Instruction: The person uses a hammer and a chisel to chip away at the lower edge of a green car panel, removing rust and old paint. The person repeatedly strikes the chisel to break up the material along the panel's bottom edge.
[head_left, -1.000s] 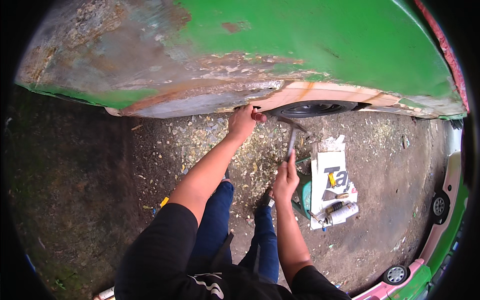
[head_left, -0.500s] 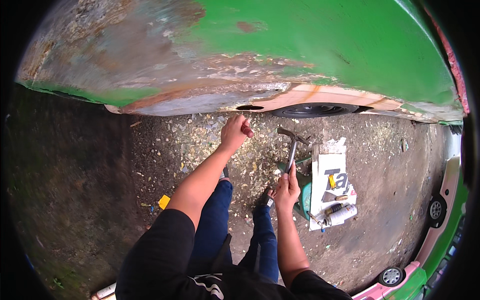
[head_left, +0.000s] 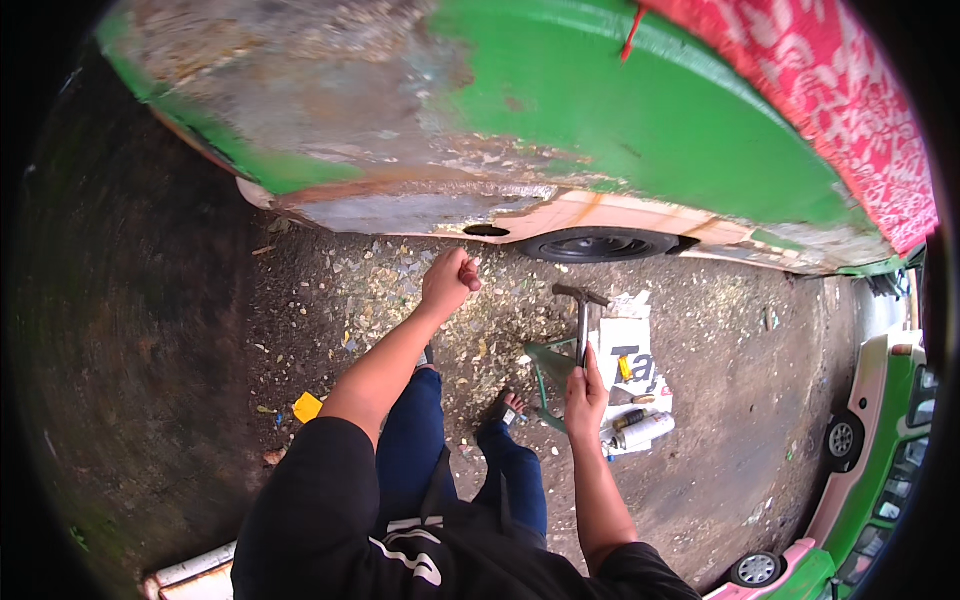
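Black sleeves and blue jeans fill the bottom of the shot, with the person looking straight down at their own arms. Right hand [head_left: 585, 392] is wrapped tight around the handle of a hammer [head_left: 581, 318], fingers closed on the grip, head pointing up and away from the body, hanging over a green stool [head_left: 548, 368] and a white sack [head_left: 628, 362] with a couple of spray cans [head_left: 640, 430] on it. Left hand [head_left: 447, 282] is curled into a loose fist, fingers pressed together; can't tell if anything's pinched inside.

A second ago that left hand was right up against the lower edge of the car body [head_left: 480, 150], by the dark hole [head_left: 486, 230] in the sill. Now it's pulled back and sits clear of the metal, over dirt ground [head_left: 320, 300] littered with paint flakes. The hammer hasn't gone in either. Looks to me like a pause between rounds of chipping at the rusty panel. A tyre [head_left: 598, 244] sits just beyond the hole.
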